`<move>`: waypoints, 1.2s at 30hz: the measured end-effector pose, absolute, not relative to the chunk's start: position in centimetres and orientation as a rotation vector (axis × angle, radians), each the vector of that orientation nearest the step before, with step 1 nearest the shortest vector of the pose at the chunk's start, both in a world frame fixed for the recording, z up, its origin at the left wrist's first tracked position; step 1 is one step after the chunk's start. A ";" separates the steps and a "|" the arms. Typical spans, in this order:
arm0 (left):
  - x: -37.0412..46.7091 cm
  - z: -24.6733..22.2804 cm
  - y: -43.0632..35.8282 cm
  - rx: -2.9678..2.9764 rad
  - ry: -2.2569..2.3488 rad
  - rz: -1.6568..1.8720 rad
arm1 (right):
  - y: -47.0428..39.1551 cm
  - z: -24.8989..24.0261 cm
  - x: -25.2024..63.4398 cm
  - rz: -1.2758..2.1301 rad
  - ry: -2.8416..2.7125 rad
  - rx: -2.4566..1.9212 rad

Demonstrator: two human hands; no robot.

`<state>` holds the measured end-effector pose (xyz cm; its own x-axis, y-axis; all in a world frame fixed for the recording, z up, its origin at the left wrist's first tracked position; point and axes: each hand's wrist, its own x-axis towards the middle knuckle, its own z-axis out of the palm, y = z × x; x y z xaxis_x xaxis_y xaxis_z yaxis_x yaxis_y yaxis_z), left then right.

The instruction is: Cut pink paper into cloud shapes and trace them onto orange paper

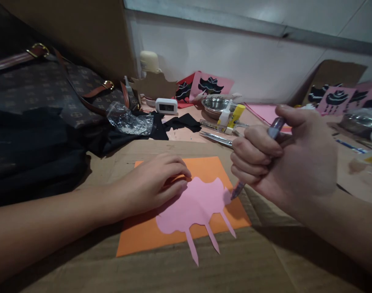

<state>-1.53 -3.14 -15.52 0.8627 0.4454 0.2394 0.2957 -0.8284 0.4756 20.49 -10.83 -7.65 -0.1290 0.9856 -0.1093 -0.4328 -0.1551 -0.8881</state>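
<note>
One cardboard board (149, 270) forms the work surface, its far edge short of the tabletop items and its surface running on past the near edge of the orange sheet. One patterned bag (51, 79) bounds the far left. One orange sheet (138, 242) lies on the board. On it, at centre, lies one pink cut-out (189, 207); its three pointed strips project past the sheet's near edge onto cardboard. The left hand (161, 181) rests at the cut-out's far-left margin, fingers loosely bent, gripping nothing. The right hand (283, 158) is closed in a fist around one pen-like tool (275, 127), its lower end at the cut-out's right lobe; contact cannot be confirmed. One pair of scissors (218, 138) lies beyond, partly hidden by the right hand.
</note>
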 end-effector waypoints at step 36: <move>-2.1 -13.6 -3.7 2.841 0.327 0.195 | -6.3 -10.6 23.7 1.206 -1.003 -0.918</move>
